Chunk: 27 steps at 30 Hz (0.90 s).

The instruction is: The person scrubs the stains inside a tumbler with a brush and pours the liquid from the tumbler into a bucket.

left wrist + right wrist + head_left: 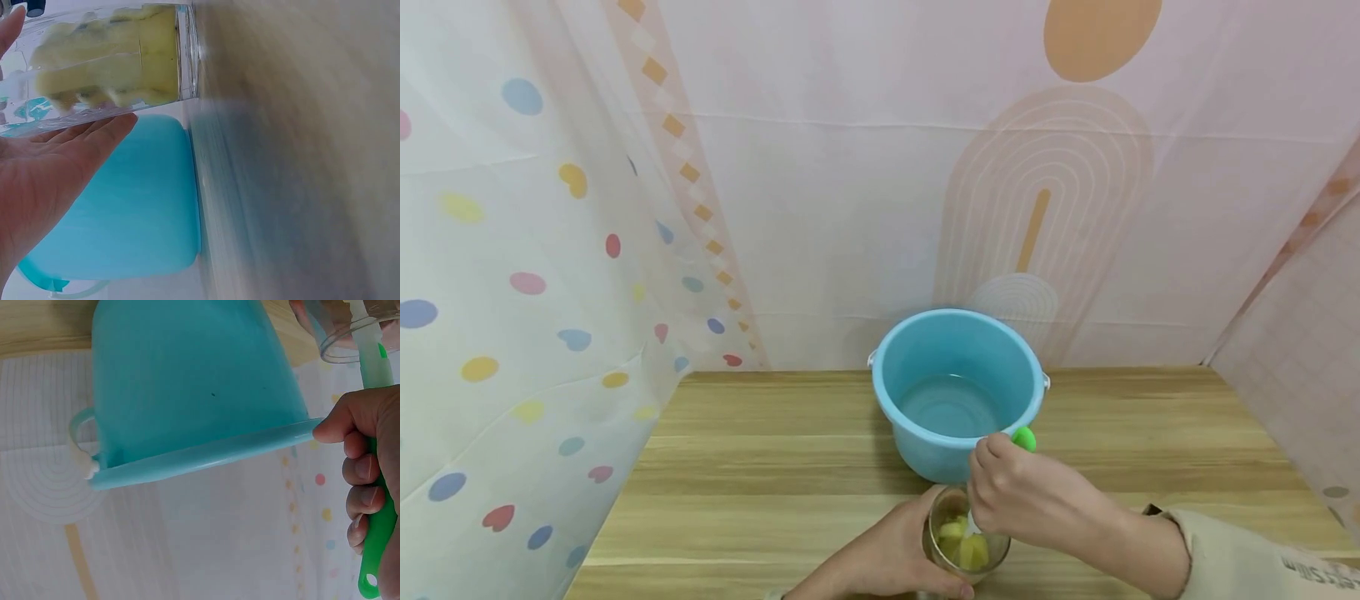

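My left hand (pixel 895 550) holds a clear drinking glass (pixel 187 56) from the side, its thumb low near the front. The glass stands upright close to the front of the table. Inside it sits the yellow sponge head (pixel 973 552) of a cup brush, filling much of the glass in the left wrist view. My right hand (pixel 1022 492) grips the brush's green handle (pixel 378 531) above the rim, with fingers curled round it. The brush's pale neck (pixel 374 362) runs down into the glass.
Just behind the hands stands a light blue bucket (pixel 917 446) with some water in its bottom and a handle at its sides. The wooden table (pixel 760 467) is bounded by a patterned curtain (pixel 820 233) at the back and sides.
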Available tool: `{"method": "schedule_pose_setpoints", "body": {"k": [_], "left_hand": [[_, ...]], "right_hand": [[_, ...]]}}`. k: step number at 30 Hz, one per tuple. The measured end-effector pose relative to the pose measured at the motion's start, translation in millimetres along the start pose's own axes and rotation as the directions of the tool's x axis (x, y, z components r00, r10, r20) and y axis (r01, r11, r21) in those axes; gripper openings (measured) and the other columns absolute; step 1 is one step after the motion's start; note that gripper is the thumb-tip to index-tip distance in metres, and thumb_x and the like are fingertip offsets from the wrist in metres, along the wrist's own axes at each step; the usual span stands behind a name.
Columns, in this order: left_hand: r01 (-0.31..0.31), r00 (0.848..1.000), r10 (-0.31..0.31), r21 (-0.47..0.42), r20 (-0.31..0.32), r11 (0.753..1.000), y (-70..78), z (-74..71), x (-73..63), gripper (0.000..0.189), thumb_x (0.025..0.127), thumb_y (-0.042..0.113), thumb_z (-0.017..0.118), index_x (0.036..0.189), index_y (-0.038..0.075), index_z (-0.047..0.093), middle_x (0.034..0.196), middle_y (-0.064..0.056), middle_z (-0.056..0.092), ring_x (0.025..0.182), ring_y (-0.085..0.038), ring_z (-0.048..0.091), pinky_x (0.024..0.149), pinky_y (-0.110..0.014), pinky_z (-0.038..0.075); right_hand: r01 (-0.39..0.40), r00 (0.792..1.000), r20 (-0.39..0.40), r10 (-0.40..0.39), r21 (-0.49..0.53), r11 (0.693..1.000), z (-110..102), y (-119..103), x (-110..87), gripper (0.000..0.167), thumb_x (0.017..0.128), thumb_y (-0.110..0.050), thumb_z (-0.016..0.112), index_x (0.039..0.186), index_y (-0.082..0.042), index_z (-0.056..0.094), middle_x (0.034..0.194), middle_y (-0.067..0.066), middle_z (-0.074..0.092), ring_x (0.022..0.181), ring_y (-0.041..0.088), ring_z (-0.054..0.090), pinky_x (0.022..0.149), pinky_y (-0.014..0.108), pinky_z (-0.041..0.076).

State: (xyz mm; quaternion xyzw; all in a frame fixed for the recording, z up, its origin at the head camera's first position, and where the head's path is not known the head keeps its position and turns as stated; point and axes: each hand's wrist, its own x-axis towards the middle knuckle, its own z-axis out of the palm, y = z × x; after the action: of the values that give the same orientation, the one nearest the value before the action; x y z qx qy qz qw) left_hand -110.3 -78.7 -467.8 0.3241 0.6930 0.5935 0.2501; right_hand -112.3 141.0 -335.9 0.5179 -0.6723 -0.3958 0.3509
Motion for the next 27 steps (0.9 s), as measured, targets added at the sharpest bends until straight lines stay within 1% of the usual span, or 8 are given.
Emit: {"method": "schedule_pose_setpoints", "body": {"k": [2,5,9,13,15,18,24,27], "left_hand": [[-0.003,1.000,0.003,-0.015,0.005,1.000,-0.3,-0.3,-0.5,0.079,0.085,0.016,0.089,0.148,0.029,0.045,0.139,0.008,0.059,0.119,-0.010,0.062,0.100,-0.029,0.052],[-0.004,1.000,0.004,-0.035,0.011,0.999,-0.9,-0.9,-1.4,0.078,0.086,0.014,0.088,0.148,0.029,0.044,0.138,0.007,0.060,0.118,-0.011,0.063,0.099,-0.029,0.053],[-0.006,1.000,0.006,-0.031,0.012,1.000,-0.9,-0.3,-1.6,0.077,0.087,0.015,0.088,0.148,0.029,0.044,0.138,0.005,0.061,0.118,-0.011,0.064,0.100,-0.030,0.052],[0.002,1.000,-0.002,-0.016,0.005,1.000,-0.4,0.6,-2.1,0.077,0.087,0.019,0.088,0.148,0.031,0.044,0.139,0.003,0.061,0.120,-0.010,0.062,0.102,-0.029,0.050],[0.001,1.000,-0.001,-0.009,0.000,1.000,-0.3,0.8,-1.9,0.077,0.087,0.020,0.088,0.149,0.031,0.044,0.140,0.004,0.060,0.121,-0.010,0.060,0.103,-0.029,0.049],[0.003,1.000,-0.003,0.014,-0.015,1.000,-0.1,1.0,-1.4,0.077,0.085,0.023,0.090,0.148,0.031,0.046,0.140,0.007,0.060,0.123,-0.010,0.059,0.105,-0.028,0.047],[0.064,0.998,-0.064,0.005,-0.029,0.998,-0.1,0.6,-0.7,0.074,0.085,0.029,0.090,0.147,0.030,0.049,0.138,0.012,0.059,0.124,-0.009,0.056,0.103,-0.026,0.047],[0.084,0.996,-0.082,0.034,-0.045,0.996,-0.7,0.9,-0.2,0.075,0.083,0.031,0.091,0.146,0.027,0.050,0.137,0.012,0.059,0.123,-0.008,0.056,0.104,-0.026,0.046]], "right_hand": [[0.009,1.000,0.014,-0.009,-0.017,1.000,-1.4,0.2,5.8,0.030,0.074,-0.004,0.055,0.058,-0.015,0.032,0.054,0.000,0.030,0.055,0.013,0.027,0.061,0.026,0.022],[0.026,0.998,0.059,-0.024,-0.033,0.999,-3.8,1.0,15.6,0.031,0.075,-0.008,0.058,0.057,-0.017,0.035,0.053,-0.002,0.033,0.054,0.013,0.027,0.062,0.027,0.024],[0.039,0.992,0.120,-0.033,-0.045,0.998,-5.2,2.6,25.9,0.032,0.078,-0.011,0.058,0.058,-0.021,0.036,0.053,-0.004,0.031,0.054,0.011,0.026,0.061,0.028,0.025],[0.042,0.986,0.160,-0.034,-0.050,0.998,-2.1,4.3,30.0,0.034,0.078,-0.010,0.058,0.057,-0.022,0.033,0.054,-0.004,0.028,0.054,0.011,0.023,0.059,0.028,0.025],[0.036,0.984,0.175,-0.026,-0.056,0.998,0.7,5.1,29.1,0.037,0.077,-0.009,0.058,0.056,-0.022,0.030,0.054,-0.004,0.025,0.055,0.012,0.021,0.058,0.027,0.025],[0.008,0.983,0.183,0.002,-0.050,0.999,5.3,5.6,24.7,0.042,0.074,-0.008,0.059,0.055,-0.024,0.025,0.054,-0.004,0.021,0.057,0.013,0.017,0.058,0.027,0.025],[-0.038,0.983,0.179,0.042,-0.023,0.999,12.9,4.4,11.5,0.044,0.073,-0.008,0.061,0.055,-0.022,0.024,0.054,-0.003,0.020,0.057,0.015,0.016,0.059,0.027,0.024],[-0.044,0.980,0.193,0.047,-0.018,0.999,14.1,4.0,4.5,0.046,0.074,-0.007,0.064,0.055,-0.021,0.024,0.054,-0.002,0.020,0.057,0.014,0.016,0.058,0.026,0.024]]}}
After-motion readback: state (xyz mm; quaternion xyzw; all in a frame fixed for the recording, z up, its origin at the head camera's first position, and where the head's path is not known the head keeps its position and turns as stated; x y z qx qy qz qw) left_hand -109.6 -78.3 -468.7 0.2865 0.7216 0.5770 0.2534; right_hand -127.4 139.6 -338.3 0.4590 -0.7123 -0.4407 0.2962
